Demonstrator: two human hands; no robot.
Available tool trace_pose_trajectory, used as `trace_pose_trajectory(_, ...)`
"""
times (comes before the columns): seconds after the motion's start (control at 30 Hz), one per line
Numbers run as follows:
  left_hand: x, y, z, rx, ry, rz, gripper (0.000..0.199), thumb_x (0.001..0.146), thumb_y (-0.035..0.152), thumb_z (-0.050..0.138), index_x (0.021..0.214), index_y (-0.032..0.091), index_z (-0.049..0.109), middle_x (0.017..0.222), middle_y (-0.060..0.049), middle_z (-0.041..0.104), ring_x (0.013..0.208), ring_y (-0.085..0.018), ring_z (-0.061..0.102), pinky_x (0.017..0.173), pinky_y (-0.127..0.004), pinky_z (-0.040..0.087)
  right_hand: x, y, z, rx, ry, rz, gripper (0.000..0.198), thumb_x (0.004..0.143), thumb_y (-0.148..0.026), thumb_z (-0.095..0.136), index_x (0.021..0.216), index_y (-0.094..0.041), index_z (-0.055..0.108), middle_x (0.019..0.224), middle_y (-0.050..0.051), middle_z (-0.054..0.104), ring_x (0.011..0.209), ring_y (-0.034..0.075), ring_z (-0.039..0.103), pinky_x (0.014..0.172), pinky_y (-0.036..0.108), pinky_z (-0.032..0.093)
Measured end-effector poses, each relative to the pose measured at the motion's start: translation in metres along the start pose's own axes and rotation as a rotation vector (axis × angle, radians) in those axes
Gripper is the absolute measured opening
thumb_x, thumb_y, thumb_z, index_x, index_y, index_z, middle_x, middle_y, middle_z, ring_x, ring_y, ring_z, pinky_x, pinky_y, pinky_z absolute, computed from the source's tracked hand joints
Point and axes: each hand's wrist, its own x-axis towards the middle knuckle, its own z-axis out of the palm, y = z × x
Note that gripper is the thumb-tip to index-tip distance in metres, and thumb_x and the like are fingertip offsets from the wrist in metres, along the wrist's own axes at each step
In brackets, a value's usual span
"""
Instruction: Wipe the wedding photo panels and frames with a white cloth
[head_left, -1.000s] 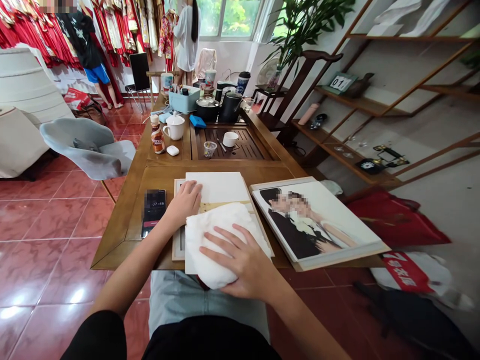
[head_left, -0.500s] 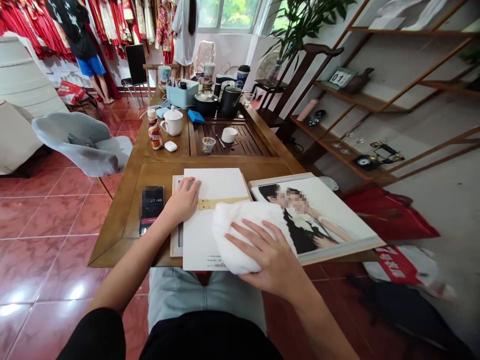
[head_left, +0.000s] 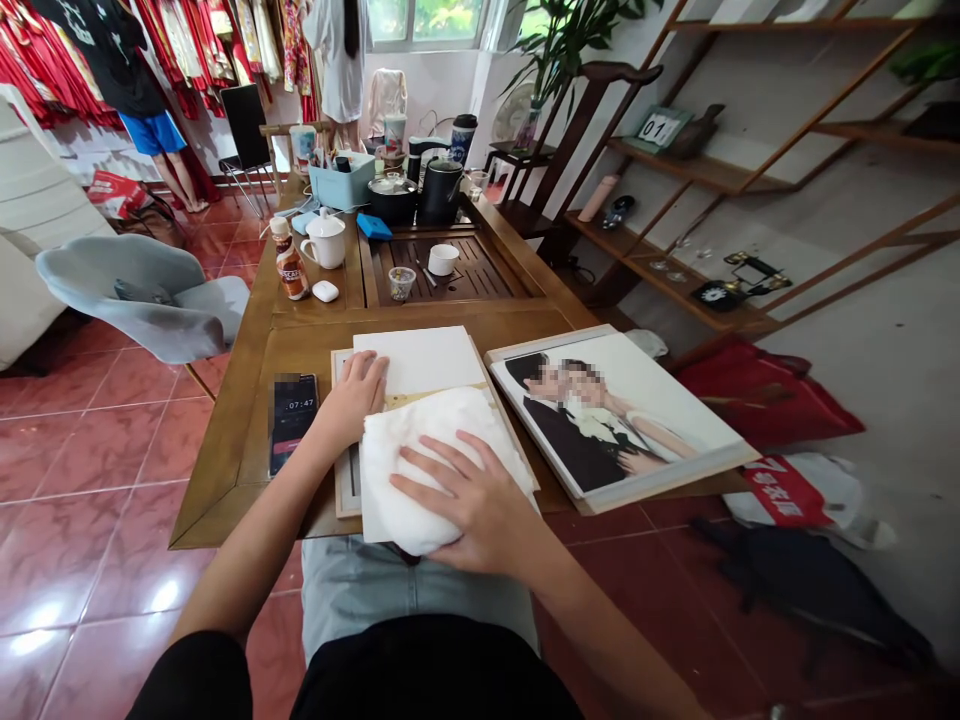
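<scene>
Shirt: black, right at the bottom of the frame, just below pale trousers.
Right hand: down on the white cloth, fanned wide, pressing with spread fingers; cannot tell about any thumb grip.
White cloth: thick and puffy, centre of the frame, lying over the lower part of the white panel and bulging past its near edge.
Left hand: laid along the panel's left edge, steady contact, with extended fingers, nothing clenched.
White panel: crossed by a tan band, half covered by cloth, stacked on a pale-edged frame peeking out at left.
Photo print: large, right of centre, showing a couple, just beside the stack.
Phone: face up, left of the forearm, reading 07:47.
Table: brown wood, running up the middle of the frame.
Tea tray: slatted, carrying a white cup and a small clear tub.
Bottle: brown, upright, near the lidded mug.
Kettle: black, upper middle, beside the pot.
Shelves: upper right, holding a dial telephone.
Garments: red and gold, hanging upper left, near two standing people.
</scene>
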Motion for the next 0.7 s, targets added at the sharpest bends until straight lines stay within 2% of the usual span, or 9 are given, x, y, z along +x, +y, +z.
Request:
trace_pose_trajectory(0.3,-0.002,0.007,-0.004,-0.027,-0.025,-0.069,0.042,0.106,0.026,0.028,0.143,0.016,0.044,0.151,-0.018,0.043,0.147,-0.031,0.033,0.121,-0.052,0.035,-0.041,0.024,-0.019,-0.098,0.084,0.180,0.056,0.085,-0.034,0.066,0.140,-0.026,0.061,0.148,0.009,0.060,0.136,0.034,0.052,0.113,0.056,0.031)
trace_pose_trajectory(0.43,-0.002,0.007,-0.003,-0.010,-0.017,-0.065,0.042,0.106,0.024,0.028,0.143,0.015,0.044,0.152,-0.020,0.042,0.147,-0.032,0.033,0.120,-0.053,0.035,-0.029,0.016,-0.015,-0.093,0.061,0.161,0.057,0.087,-0.041,0.066,0.142,-0.024,0.059,0.149,0.010,0.059,0.137,0.036,0.050,0.115,0.058,0.028)
trace_pose_trajectory(0.6,-0.001,0.006,-0.002,0.015,-0.021,-0.045,0.042,0.106,0.024,0.029,0.144,0.012,0.045,0.150,-0.021,0.043,0.147,-0.031,0.034,0.120,-0.049,0.035,0.001,-0.006,-0.003,-0.029,0.000,0.007,0.065,0.089,-0.055,0.063,0.147,-0.025,0.054,0.155,0.010,0.053,0.141,0.035,0.046,0.117,0.059,0.021)
trace_pose_trajectory(0.7,-0.001,0.004,-0.001,0.018,-0.026,-0.055,0.042,0.106,0.024,0.030,0.144,0.012,0.045,0.150,-0.020,0.042,0.148,-0.031,0.032,0.121,-0.047,0.035,0.010,-0.012,0.003,-0.002,-0.024,-0.017,0.068,0.088,-0.056,0.064,0.148,-0.026,0.052,0.156,0.010,0.051,0.141,0.034,0.046,0.118,0.059,0.021)
